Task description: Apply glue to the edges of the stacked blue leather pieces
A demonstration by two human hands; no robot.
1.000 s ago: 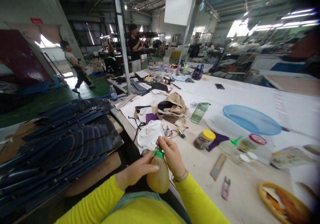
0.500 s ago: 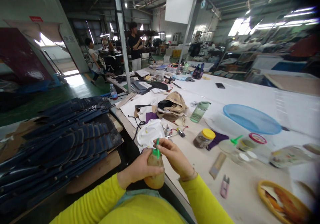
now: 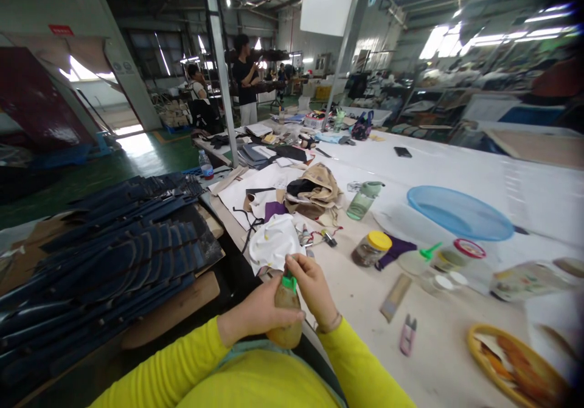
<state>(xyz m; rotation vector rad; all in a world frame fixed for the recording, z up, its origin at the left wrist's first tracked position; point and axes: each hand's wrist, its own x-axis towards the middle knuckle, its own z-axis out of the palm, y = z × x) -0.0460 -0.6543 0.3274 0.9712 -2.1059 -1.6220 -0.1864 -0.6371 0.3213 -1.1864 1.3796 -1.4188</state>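
Observation:
My left hand (image 3: 255, 314) is wrapped around a small squeeze bottle (image 3: 286, 317) of brownish liquid, held upright just off the near edge of the table (image 3: 438, 359). My right hand (image 3: 311, 284) pinches the bottle's green nozzle cap (image 3: 289, 282) from above. Both arms wear yellow sleeves. A white cloth piece (image 3: 274, 244) lies on the table right behind the bottle.
A stack of dark blue shaped pieces (image 3: 114, 256) fills the bench at left. On the table: a yellow-lidded jar (image 3: 371, 249), green-topped bottle (image 3: 362, 200), blue basin (image 3: 458, 213), pink thread snips (image 3: 407, 335), a brush (image 3: 395, 297), yellow tray (image 3: 515, 365). Two people stand far back.
The bottle has stayed in both hands and sits slightly lower and closer to me. My right fingers shifted on the green cap. A person at far left walked right, toward the back tables.

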